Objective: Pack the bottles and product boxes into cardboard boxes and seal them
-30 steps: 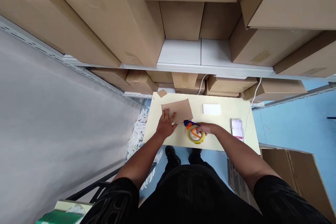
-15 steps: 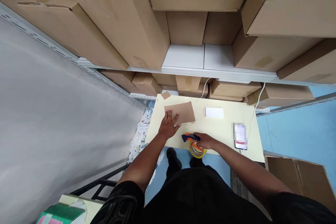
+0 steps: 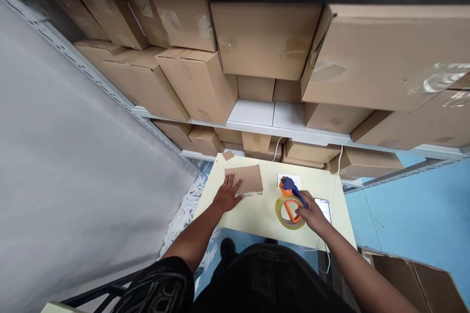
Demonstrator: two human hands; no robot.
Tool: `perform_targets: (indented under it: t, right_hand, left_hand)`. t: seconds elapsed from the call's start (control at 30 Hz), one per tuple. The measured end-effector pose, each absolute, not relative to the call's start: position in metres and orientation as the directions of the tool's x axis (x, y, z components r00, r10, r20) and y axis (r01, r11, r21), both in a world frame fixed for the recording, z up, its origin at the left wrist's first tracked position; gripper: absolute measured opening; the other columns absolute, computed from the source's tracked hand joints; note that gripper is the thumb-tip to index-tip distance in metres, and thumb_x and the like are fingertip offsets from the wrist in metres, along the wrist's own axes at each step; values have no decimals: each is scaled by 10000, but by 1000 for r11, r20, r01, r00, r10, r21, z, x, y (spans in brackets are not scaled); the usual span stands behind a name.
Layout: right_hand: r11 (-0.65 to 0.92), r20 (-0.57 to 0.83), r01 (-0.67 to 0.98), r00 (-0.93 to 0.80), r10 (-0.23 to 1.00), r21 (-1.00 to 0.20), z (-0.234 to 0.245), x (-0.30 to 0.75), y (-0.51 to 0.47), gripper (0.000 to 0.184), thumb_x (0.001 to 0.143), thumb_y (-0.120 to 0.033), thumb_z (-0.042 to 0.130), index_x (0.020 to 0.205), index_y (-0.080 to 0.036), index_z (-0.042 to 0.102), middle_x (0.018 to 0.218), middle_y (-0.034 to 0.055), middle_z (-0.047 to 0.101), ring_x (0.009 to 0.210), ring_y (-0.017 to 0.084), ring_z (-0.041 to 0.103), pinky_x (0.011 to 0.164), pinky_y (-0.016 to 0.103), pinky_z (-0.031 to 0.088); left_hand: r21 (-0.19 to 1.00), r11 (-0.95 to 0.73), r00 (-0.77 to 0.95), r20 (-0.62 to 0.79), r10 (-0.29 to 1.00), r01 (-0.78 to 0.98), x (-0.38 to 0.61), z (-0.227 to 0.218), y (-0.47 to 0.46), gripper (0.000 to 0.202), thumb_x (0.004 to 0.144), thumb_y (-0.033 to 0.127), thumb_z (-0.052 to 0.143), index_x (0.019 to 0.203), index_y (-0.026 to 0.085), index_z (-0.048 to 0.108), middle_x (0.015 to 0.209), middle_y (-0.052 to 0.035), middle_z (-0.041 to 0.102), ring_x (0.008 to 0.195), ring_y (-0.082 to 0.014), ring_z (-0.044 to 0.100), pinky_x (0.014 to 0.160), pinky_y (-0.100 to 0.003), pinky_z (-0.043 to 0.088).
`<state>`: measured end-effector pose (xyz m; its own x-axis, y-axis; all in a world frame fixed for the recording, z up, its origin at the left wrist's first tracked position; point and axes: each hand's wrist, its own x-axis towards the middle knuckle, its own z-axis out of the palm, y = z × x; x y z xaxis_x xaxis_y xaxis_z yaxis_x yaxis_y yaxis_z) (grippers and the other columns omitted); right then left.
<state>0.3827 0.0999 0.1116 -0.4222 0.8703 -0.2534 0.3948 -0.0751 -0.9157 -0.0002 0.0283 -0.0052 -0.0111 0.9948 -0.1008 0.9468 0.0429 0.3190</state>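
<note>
My left hand (image 3: 227,196) lies with fingers spread on a flat piece of brown cardboard (image 3: 250,179), perhaps a small package, on the pale yellow table (image 3: 253,217). In my right hand (image 3: 311,211) is an orange and blue tape dispenser (image 3: 290,187) carrying a roll of clear yellowish tape (image 3: 279,214). It is raised over the table, to the right of the cardboard. Behind the dispenser a white rectangular pad or stack (image 3: 280,176) is partly covered. A phone (image 3: 323,208) lies close by my right hand, which hides part of it.
Cardboard boxes (image 3: 200,85) fill the metal shelves (image 3: 253,113) above and behind the table. A small cardboard scrap (image 3: 228,155) sits at the back left corner. White cables (image 3: 338,166) hang at the right. An open carton (image 3: 414,274) stands on the floor, with shredded white paper (image 3: 186,205) at left.
My right hand has lifted the tape dispenser and moved it right and away from me, turning it. The left hand stays on the cardboard. The view has tilted upward.
</note>
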Motion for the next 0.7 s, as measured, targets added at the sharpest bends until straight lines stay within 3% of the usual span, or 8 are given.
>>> perform_targets:
  t: [0.17, 0.3, 0.53, 0.7]
  right_hand:
    - [44, -124, 372, -415, 901, -927, 172, 342, 166, 272, 667, -311, 611, 887, -212, 737, 942, 30, 630, 934, 256, 608, 820, 330, 472]
    - [48, -87, 458, -269, 959, -888, 219, 288, 222, 250, 642, -326, 666, 847, -194, 721, 793, 12, 668, 803, 236, 615, 694, 296, 449]
    - [-113, -205, 624, -76, 976, -773, 266, 189, 305, 300, 676, -305, 715, 930, -147, 698, 720, 42, 696, 627, 185, 607, 611, 294, 453]
    - [-185, -227, 706, 35, 973, -684, 258, 157, 338, 246, 622, -302, 799, 795, -191, 663, 679, 79, 677, 698, 249, 625, 649, 350, 456]
  left_hand:
    - [281, 107, -36, -248, 968, 954, 3, 8, 31, 834, 909, 598, 587, 1633, 280, 319, 1746, -106, 24, 1587, -437, -15, 1202, -574, 273]
    - [231, 117, -35, -332, 943, 966, 4, 19, 31, 913, 866, 555, 634, 1650, 291, 248, 1743, -114, -31, 1585, -433, -60, 1152, -582, 332]
    - [263, 84, 14, -352, 936, 961, -4, 26, 27, 966, 829, 557, 633, 1657, 301, 207, 1738, -101, -73, 1580, -421, -102, 1145, -587, 322]
    - [324, 68, 50, -345, 937, 944, -11, 20, 24, 1007, 800, 576, 633, 1659, 314, 178, 1730, -62, -124, 1575, -405, -142, 1164, -587, 283]
